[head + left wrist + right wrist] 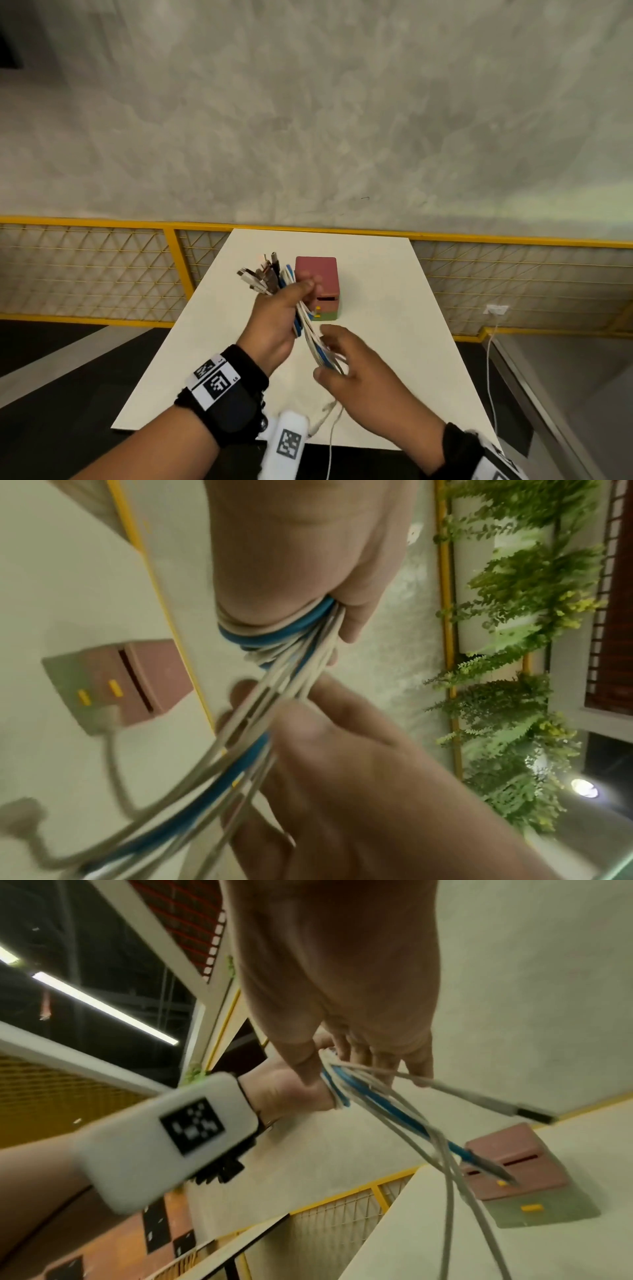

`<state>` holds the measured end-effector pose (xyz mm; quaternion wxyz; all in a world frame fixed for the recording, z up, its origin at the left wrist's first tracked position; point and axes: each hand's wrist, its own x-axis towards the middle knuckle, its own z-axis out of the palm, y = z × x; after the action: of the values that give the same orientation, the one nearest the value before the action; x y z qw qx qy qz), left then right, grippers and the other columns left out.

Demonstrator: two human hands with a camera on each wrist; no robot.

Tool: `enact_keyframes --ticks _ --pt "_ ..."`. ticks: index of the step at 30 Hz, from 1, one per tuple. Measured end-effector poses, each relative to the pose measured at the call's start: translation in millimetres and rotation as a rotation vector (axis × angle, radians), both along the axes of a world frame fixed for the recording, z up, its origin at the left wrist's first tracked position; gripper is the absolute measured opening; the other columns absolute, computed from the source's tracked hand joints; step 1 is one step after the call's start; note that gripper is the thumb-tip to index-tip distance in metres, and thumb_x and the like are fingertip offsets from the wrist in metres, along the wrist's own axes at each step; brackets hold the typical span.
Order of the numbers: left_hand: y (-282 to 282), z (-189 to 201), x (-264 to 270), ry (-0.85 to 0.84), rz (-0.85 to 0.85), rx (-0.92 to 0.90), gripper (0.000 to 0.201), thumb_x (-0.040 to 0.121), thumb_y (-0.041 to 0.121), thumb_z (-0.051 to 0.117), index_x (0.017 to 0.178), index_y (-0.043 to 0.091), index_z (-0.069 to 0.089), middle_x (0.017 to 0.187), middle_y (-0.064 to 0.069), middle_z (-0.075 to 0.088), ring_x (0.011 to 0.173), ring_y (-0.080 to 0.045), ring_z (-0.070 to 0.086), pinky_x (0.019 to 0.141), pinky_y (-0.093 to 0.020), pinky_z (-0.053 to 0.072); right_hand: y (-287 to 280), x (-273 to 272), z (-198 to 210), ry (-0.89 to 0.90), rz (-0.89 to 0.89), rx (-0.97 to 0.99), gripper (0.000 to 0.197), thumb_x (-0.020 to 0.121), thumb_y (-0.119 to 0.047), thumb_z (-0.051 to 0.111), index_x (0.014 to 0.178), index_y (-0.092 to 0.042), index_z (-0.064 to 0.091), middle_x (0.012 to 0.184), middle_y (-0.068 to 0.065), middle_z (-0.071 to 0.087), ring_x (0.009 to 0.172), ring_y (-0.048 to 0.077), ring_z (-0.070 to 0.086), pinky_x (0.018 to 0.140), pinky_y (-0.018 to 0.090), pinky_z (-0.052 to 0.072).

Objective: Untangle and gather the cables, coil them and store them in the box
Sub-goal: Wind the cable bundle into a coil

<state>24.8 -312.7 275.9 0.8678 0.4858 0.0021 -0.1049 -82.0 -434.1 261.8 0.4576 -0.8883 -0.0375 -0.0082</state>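
A bundle of white and blue cables (308, 329) is held above the white table (394, 342). My left hand (301, 291) grips its upper part, and the cables (274, 637) loop round that hand (308, 574). Metal connector ends (260, 277) fan out past its fingers. My right hand (325, 353) holds the lower part, thumb and fingers curled round the strands (359, 1091). Loose tails hang down over the table's near edge. The box (317, 284), pink lid on a green base with yellow clasps, stands closed on the table just behind both hands; the same box (514, 1164) lies below the dangling plugs.
A yellow railing (342, 231) with wire mesh runs behind the table. A wall socket (495, 310) with a white lead hangs at the right. Dark floor lies to the left of the table. Green plants (514, 615) stand off to one side.
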Motion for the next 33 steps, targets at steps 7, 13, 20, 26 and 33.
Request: enact_keyframes --ticks 7,13,20,26,33 --pt "-2.6 -8.1 3.0 -0.238 0.193 0.109 0.020 0.091 -0.009 0.057 0.083 0.009 0.062 0.074 -0.010 0.059 0.061 -0.016 0.056 0.063 -0.026 0.049 -4.6 6.8 -9.9 0.489 -0.296 0.563 0.040 0.093 -0.053 0.049 0.109 -0.019 0.061 0.101 0.003 0.069 0.094 0.017 0.064 0.080 0.032 0.046" --pt "-18.6 -27.3 -25.3 -0.227 0.081 0.125 0.010 0.080 0.013 0.066 0.076 0.021 0.069 0.066 -0.001 0.061 0.064 -0.016 0.056 0.066 -0.031 0.048 4.8 29.2 -16.3 0.754 -0.269 1.249 0.052 0.097 -0.053 0.042 0.112 -0.005 0.056 0.110 0.018 0.069 0.098 0.030 0.068 0.088 0.043 0.051" --pt "-11.9 -20.2 -50.4 -0.046 -0.360 -0.149 0.015 0.050 0.012 0.074 0.057 0.007 0.063 0.043 -0.007 0.048 0.044 -0.021 0.051 0.052 -0.028 0.049 -6.5 43.2 -9.4 0.631 -0.283 1.405 0.019 0.084 -0.008 0.053 0.084 0.002 0.069 0.065 0.019 0.067 0.053 0.026 0.065 0.050 0.030 0.056" --pt "7.6 -11.3 -41.5 0.036 -0.773 -0.421 0.010 0.071 0.006 0.065 0.081 0.003 0.065 0.055 -0.005 0.059 0.046 -0.012 0.055 0.056 -0.027 0.048 -7.8 30.7 19.8 0.539 -0.034 1.250 0.033 0.088 -0.022 0.051 0.074 0.002 0.068 0.067 0.021 0.067 0.059 0.033 0.069 0.045 0.030 0.054" --pt "17.1 -8.2 -32.0 0.007 -0.922 -0.292 0.014 0.073 0.008 0.064 0.085 0.004 0.068 0.059 -0.004 0.065 0.050 -0.011 0.060 0.064 -0.027 0.056 -6.9 16.8 29.1 0.455 0.155 1.150 0.076 0.083 -0.074 0.043 0.079 -0.002 0.065 0.077 0.022 0.068 0.070 0.032 0.068 0.068 0.035 0.055"
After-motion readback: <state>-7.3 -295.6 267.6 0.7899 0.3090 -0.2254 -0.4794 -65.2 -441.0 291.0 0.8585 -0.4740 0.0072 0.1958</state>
